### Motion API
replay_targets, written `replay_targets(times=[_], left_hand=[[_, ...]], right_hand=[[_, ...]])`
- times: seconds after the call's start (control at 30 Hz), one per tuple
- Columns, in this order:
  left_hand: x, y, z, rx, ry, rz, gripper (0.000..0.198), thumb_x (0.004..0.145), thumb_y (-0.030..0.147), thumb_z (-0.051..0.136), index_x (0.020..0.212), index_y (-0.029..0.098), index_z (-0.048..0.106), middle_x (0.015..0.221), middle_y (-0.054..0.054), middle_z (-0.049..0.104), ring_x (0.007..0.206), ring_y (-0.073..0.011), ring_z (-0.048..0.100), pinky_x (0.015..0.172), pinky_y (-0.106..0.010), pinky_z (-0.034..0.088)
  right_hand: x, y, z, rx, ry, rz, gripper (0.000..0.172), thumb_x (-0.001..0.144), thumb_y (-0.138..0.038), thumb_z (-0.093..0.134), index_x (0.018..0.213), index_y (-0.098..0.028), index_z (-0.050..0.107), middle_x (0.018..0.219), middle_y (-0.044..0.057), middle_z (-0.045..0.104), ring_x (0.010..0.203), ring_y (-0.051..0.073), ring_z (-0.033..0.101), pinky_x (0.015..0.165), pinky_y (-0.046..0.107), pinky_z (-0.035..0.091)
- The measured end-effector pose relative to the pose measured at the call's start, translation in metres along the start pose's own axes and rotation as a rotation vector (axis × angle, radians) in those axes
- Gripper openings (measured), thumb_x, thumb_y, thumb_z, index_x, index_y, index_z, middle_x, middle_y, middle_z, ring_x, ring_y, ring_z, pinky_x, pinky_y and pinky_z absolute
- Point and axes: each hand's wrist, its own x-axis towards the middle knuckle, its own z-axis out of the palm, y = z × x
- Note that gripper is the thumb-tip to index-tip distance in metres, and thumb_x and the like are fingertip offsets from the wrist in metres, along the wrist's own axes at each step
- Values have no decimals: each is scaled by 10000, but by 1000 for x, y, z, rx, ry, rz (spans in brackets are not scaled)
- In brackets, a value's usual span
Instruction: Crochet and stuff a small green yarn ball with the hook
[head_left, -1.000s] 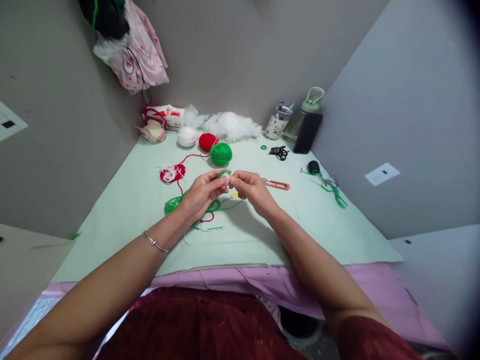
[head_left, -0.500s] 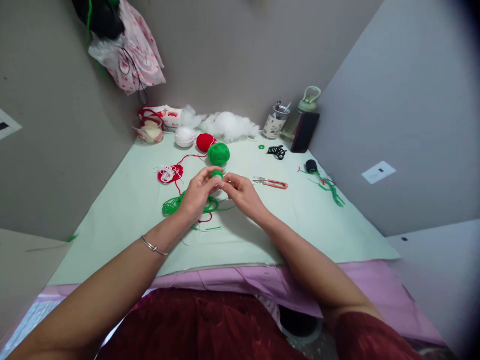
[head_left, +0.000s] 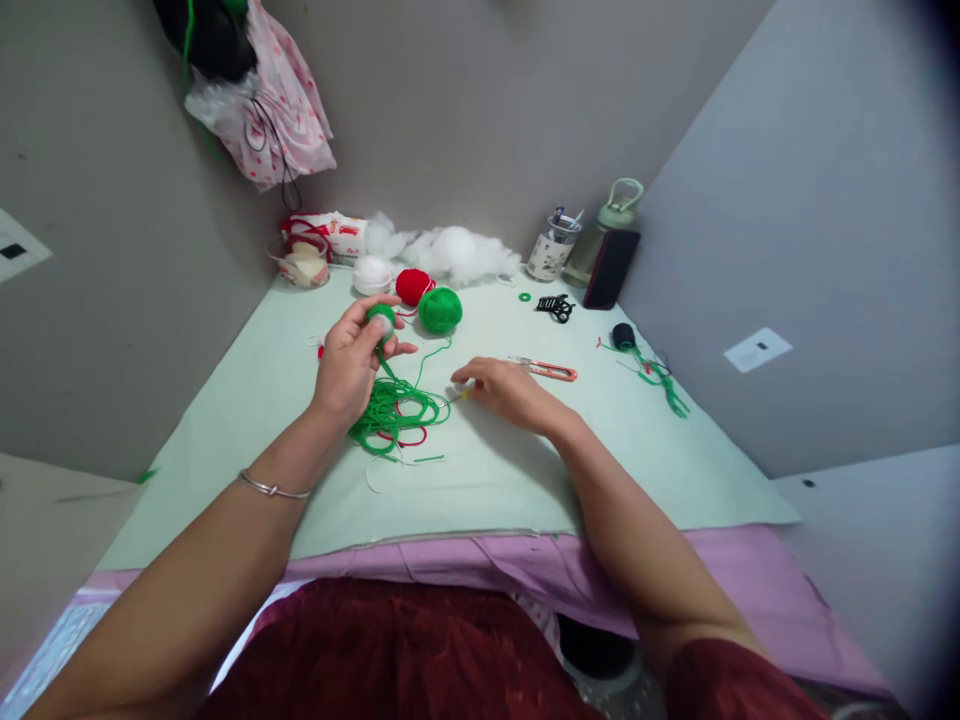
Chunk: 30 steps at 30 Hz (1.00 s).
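Observation:
My left hand is raised over the left-middle of the table and pinches a small green crochet piece with white stuffing at its opening. A green strand runs from it down to a loose heap of green yarn. My right hand is low over the table, right of the heap. Its fingers curl over a thin crochet hook with a yellow handle, whose metal end points at the yarn. The palm hides the rest. Behind the hands lies a green yarn ball.
Orange-handled thread snips lie just beyond my right hand. A red yarn ball, a white ball and white stuffing line the back. A black claw clip, phone, bottle and pen cup stand right.
My hands have come apart. The left moved left and up with the green crochet piece; the right moved right and down to the hook. The green yarn heap shows more fully.

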Motion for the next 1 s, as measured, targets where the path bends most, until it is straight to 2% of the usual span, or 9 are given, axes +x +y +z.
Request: replay_targets(times=[0.07, 0.17, 0.3, 0.4, 0.5, 0.57, 0.63, 0.77, 1.0], left_hand=[[-2, -1, 1, 57, -32, 9, 169, 882, 190, 629, 1029, 209, 710, 813, 17, 570, 564, -70, 441, 713, -296, 663], [-7, -2, 4, 161, -76, 14, 151, 911, 234, 607, 1032, 200, 691, 793, 28, 532, 552, -69, 408, 669, -277, 658], [-12, -6, 9, 199, -118, 7, 201, 898, 271, 655, 1089, 213, 630, 818, 39, 552, 565, -66, 466, 680, -283, 659], [-14, -10, 12, 209, -145, 7, 221, 888, 291, 681, 1075, 212, 592, 831, 42, 568, 585, -70, 523, 700, -292, 655], [-16, -13, 13, 233, -169, -5, 214, 897, 321, 686, 1053, 199, 604, 864, 32, 580, 608, -74, 549, 706, -288, 646], [-17, -15, 14, 254, -183, -17, 235, 910, 339, 679, 1086, 195, 620, 873, 30, 582, 624, -78, 561, 717, -284, 637], [-19, -16, 14, 278, -200, -32, 268, 925, 356, 669, 1133, 191, 635, 884, 23, 597, 658, -89, 596, 718, -270, 617], [-23, -17, 17, 322, -230, -45, 320, 947, 361, 652, 1207, 174, 643, 867, 2, 638, 767, -130, 664, 694, -239, 554], [-27, -17, 21, 349, -249, -32, 340, 962, 354, 622, 1243, 163, 623, 838, -7, 656, 806, -155, 670, 736, -272, 547]], right_hand=[[-1, -4, 5, -81, -70, -36, 353, 860, -10, 568, 1074, -207, 768, 1044, 70, 727, 921, 181, 641, 805, 287, 426], [-1, -4, 7, -126, -47, 1, 310, 840, 0, 575, 1000, -181, 769, 976, 85, 704, 895, 198, 623, 769, 294, 398], [2, 1, -4, -155, 110, 113, 191, 883, -69, 570, 896, -162, 736, 964, 114, 676, 912, 232, 609, 765, 320, 396], [2, -3, -14, -127, 269, 188, 236, 997, -200, 472, 922, -160, 692, 988, 123, 677, 877, 217, 609, 751, 323, 418], [-1, -16, -19, 226, 296, 198, 296, 1042, -342, 424, 923, -181, 641, 731, 28, 647, 634, 150, 561, 602, 270, 410], [-4, -28, -18, 570, 240, 167, 300, 1017, -433, 499, 902, -189, 629, 572, -38, 563, 492, 112, 458, 504, 241, 345], [-5, -37, -14, 778, 159, 129, 307, 982, -469, 574, 889, -184, 642, 508, -70, 515, 433, 84, 371, 463, 227, 287], [-4, -48, -6, 961, 37, 106, 285, 952, -431, 613, 862, -165, 663, 478, -78, 503, 419, 67, 324, 454, 220, 236], [2, -46, 0, 1080, 0, 134, 284, 896, -430, 659, 807, -160, 649, 450, -83, 481, 424, 62, 308, 485, 227, 208]])
